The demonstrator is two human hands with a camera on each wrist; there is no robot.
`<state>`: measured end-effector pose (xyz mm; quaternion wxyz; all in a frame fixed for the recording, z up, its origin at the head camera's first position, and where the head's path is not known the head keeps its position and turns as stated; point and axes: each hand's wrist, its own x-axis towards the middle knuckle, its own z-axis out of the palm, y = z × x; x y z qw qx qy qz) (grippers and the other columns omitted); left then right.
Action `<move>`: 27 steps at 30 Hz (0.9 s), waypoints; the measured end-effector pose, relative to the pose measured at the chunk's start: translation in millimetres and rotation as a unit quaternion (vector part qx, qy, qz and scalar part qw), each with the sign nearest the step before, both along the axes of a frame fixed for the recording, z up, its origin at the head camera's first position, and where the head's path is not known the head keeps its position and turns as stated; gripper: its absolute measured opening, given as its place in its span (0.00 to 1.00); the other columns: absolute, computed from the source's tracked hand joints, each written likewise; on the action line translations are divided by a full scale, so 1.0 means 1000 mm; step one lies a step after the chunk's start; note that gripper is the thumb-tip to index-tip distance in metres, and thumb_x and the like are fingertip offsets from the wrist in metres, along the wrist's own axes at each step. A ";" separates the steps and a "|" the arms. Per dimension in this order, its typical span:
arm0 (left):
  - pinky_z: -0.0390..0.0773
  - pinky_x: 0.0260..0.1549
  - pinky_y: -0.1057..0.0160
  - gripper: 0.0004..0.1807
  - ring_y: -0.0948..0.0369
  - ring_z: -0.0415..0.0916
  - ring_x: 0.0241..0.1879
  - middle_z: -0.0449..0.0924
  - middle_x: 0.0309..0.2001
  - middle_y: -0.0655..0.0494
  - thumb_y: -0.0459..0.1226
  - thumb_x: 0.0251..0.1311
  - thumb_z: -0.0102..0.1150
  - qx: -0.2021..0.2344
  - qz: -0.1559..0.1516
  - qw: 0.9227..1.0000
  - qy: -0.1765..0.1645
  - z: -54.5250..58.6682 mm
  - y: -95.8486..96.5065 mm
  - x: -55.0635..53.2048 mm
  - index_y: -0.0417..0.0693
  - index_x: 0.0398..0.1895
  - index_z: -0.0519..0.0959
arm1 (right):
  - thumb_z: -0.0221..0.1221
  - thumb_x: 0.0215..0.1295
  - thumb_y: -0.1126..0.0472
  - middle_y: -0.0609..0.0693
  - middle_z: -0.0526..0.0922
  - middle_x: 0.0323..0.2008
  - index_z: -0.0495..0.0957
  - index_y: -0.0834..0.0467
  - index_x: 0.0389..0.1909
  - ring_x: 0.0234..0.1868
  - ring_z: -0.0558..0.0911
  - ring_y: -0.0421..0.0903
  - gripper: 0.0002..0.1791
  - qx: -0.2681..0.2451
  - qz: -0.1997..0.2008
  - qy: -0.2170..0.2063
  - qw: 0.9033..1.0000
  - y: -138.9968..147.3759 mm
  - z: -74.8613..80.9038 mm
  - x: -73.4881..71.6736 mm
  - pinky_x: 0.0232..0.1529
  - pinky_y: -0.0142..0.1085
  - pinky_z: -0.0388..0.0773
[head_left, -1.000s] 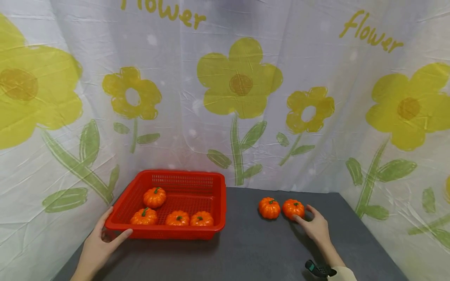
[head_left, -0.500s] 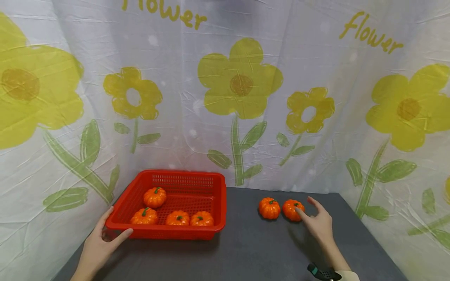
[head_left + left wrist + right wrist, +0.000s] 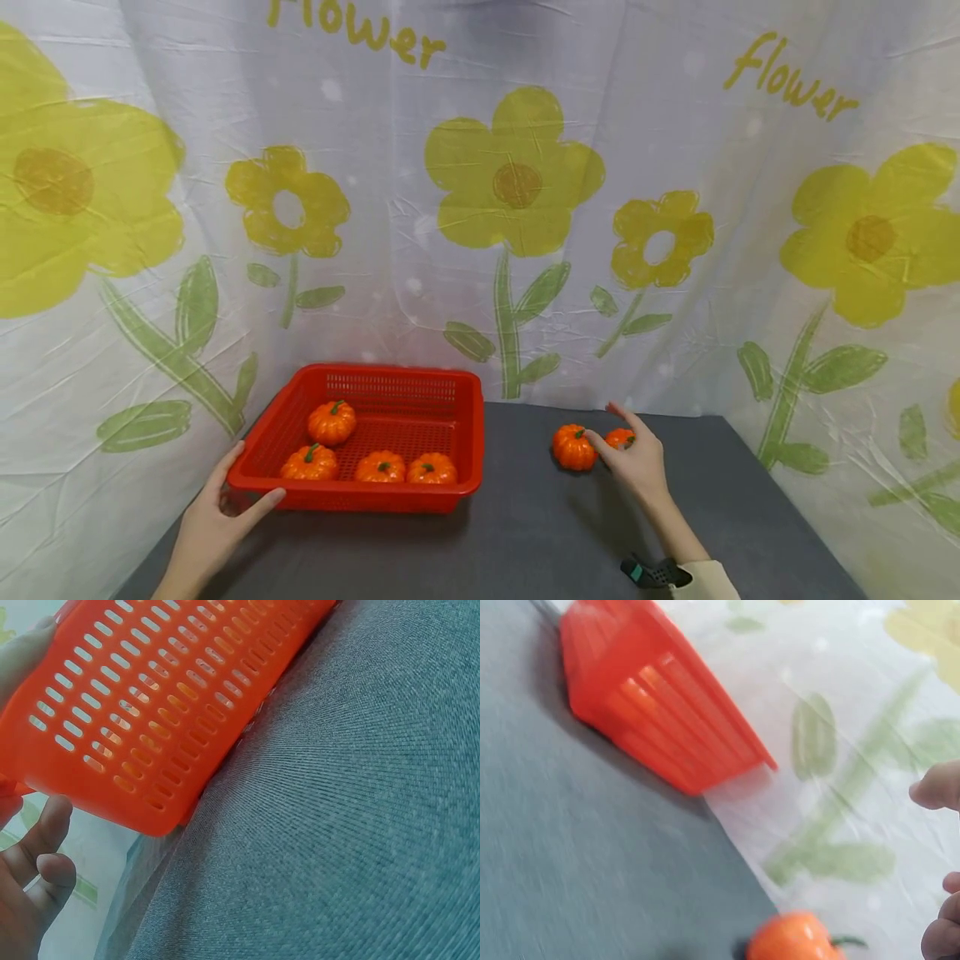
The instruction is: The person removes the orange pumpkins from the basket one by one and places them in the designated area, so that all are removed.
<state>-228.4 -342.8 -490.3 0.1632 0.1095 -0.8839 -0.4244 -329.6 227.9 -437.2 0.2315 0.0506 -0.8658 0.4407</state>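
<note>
A red plastic basket [image 3: 337, 498] with slotted walls stands on the left, several small orange pumpkins [image 3: 331, 422] inside it. My left hand [image 3: 208, 529] grips its near left corner, thumb along the front rim and a finger up the left side. In the left wrist view, other fingers [image 3: 54, 817] are bent beside the basket wall. To the right, one pumpkin [image 3: 573, 450] sits on the table. A second pumpkin [image 3: 619, 437] is partly hidden behind my right hand [image 3: 637, 462], whose thumb and fingers are spread, holding nothing. Its thumb tip overlaps the first pumpkin's right edge.
The dark grey table [image 3: 510, 533] runs back to a white curtain [image 3: 405, 275] printed with yellow flowers, which also hangs at both sides. A dark band [image 3: 652, 573] is on my right wrist.
My right hand has drawn back from the right-hand pumpkin and moved left, in front of it and towards the other pumpkin. My left hand and the basket stay in place.
</note>
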 end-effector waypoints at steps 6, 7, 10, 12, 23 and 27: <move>0.73 0.31 0.64 0.59 0.63 0.72 0.34 0.81 0.44 0.45 0.59 0.62 0.73 0.001 0.002 1.000 -0.007 0.001 0.000 -0.001 0.49 0.87 0.50 | 0.76 0.64 0.56 0.57 0.80 0.68 0.74 0.57 0.73 0.11 0.53 0.35 0.38 -0.044 0.071 -0.005 0.996 -0.040 0.001 -0.004 0.18 0.30 0.61; 0.73 0.31 0.64 0.59 0.63 0.72 0.34 0.81 0.44 0.45 0.59 0.62 0.73 0.000 0.002 1.000 -0.008 0.001 0.000 -0.001 0.49 0.87 0.50 | 0.76 0.64 0.56 0.56 0.79 0.69 0.74 0.56 0.73 0.10 0.53 0.35 0.38 -0.047 0.080 -0.005 0.996 -0.046 0.001 -0.005 0.18 0.30 0.61; 0.72 0.31 0.64 0.59 0.63 0.72 0.34 0.81 0.43 0.45 0.59 0.62 0.73 0.000 0.003 1.000 -0.008 0.001 0.000 -0.001 0.49 0.87 0.50 | 0.77 0.62 0.57 0.55 0.80 0.68 0.75 0.56 0.73 0.09 0.55 0.34 0.38 -0.045 0.098 0.006 0.994 -0.066 0.002 -0.008 0.18 0.30 0.62; 0.72 0.30 0.64 0.59 0.63 0.72 0.33 0.81 0.40 0.47 0.59 0.62 0.73 -0.002 0.003 1.000 -0.007 0.001 0.000 0.000 0.48 0.87 0.50 | 0.78 0.61 0.58 0.55 0.81 0.67 0.76 0.56 0.72 0.09 0.55 0.33 0.38 -0.045 0.110 0.013 0.993 -0.079 0.005 -0.009 0.17 0.30 0.62; 0.73 0.28 0.64 0.59 0.64 0.72 0.31 0.80 0.36 0.50 0.59 0.63 0.73 0.008 -0.002 1.000 -0.008 0.002 0.001 0.001 0.51 0.87 0.48 | 0.77 0.62 0.56 0.58 0.82 0.64 0.78 0.59 0.70 0.11 0.54 0.33 0.36 -0.053 0.161 0.010 0.986 -0.133 0.017 -0.021 0.17 0.29 0.58; 0.74 0.29 0.64 0.60 0.64 0.72 0.33 0.80 0.38 0.49 0.59 0.63 0.73 0.010 -0.002 1.000 -0.013 0.002 0.001 0.000 0.51 0.88 0.48 | 0.76 0.62 0.55 0.58 0.82 0.65 0.78 0.57 0.70 0.11 0.54 0.34 0.35 -0.058 0.174 0.004 0.983 -0.148 0.021 -0.024 0.17 0.29 0.60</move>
